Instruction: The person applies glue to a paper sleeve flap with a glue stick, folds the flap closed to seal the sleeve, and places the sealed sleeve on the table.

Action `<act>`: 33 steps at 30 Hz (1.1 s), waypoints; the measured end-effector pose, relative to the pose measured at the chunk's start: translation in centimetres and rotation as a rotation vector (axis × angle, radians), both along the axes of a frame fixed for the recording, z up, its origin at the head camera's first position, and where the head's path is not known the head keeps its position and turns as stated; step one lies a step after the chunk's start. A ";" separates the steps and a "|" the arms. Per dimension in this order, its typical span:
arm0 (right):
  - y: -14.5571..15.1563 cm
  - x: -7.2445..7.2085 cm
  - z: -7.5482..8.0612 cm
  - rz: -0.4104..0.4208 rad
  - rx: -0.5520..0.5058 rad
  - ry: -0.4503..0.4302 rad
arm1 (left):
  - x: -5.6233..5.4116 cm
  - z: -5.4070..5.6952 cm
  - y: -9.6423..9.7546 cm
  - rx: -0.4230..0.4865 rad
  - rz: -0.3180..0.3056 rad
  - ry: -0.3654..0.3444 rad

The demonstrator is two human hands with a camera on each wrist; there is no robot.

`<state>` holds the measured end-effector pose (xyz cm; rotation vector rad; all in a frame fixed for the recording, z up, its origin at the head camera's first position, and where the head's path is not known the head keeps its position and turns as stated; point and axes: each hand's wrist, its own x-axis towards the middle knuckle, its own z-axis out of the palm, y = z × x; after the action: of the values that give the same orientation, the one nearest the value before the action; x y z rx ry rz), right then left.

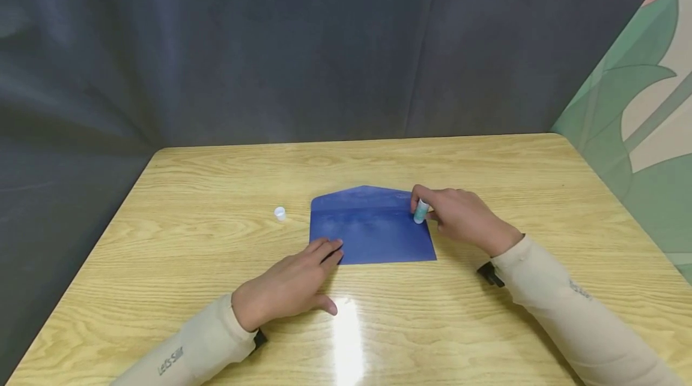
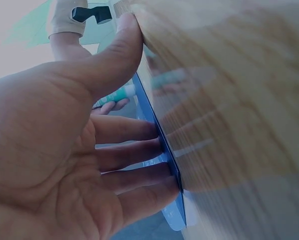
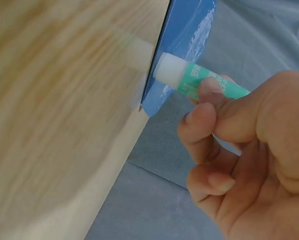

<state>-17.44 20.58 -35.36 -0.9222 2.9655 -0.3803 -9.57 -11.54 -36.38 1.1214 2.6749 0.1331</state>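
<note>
Pinched between the thumb and curled fingers of the right hand (image 1: 462, 213), the glue stick (image 1: 420, 212) is held tilted at the right end of a blue envelope (image 1: 378, 239), its white end directed down toward the paper; gripping the barrel presumably leaves that end free to meet the surface. Whether the end actually touches the paper cannot be settled from the oblique wrist view. The envelope lies flat, its flap (image 1: 359, 198) unfolded away from the person, which seems meant to keep the inner face exposed; white streaks (image 3: 203, 32) mark the flap. At the near left corner, the left hand (image 1: 289, 290) rests extended fingers on the paper, thumb apart, grasping nothing, probably to keep the envelope from sliding. Just left of the envelope, a small white cap (image 1: 279, 213) sits on the wooden table (image 1: 189, 242), clear of both hands. Beyond the far edge hangs a dark curtain (image 1: 303, 44).
</note>
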 end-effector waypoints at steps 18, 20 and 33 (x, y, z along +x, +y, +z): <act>1.9 0.1 1.4 -0.008 0.005 0.026 | 0.0 -0.1 -0.1 -0.015 0.013 -0.016; 2.0 0.2 1.7 -0.014 -0.010 0.032 | 0.0 0.0 -0.1 -0.014 0.013 -0.013; 1.4 0.9 1.9 0.001 -0.073 0.064 | 0.1 0.0 0.0 -0.009 0.011 -0.013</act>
<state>-16.51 21.97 -33.47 -0.9602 3.0274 -0.4707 -9.51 -11.55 -36.43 1.0995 2.6676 0.1293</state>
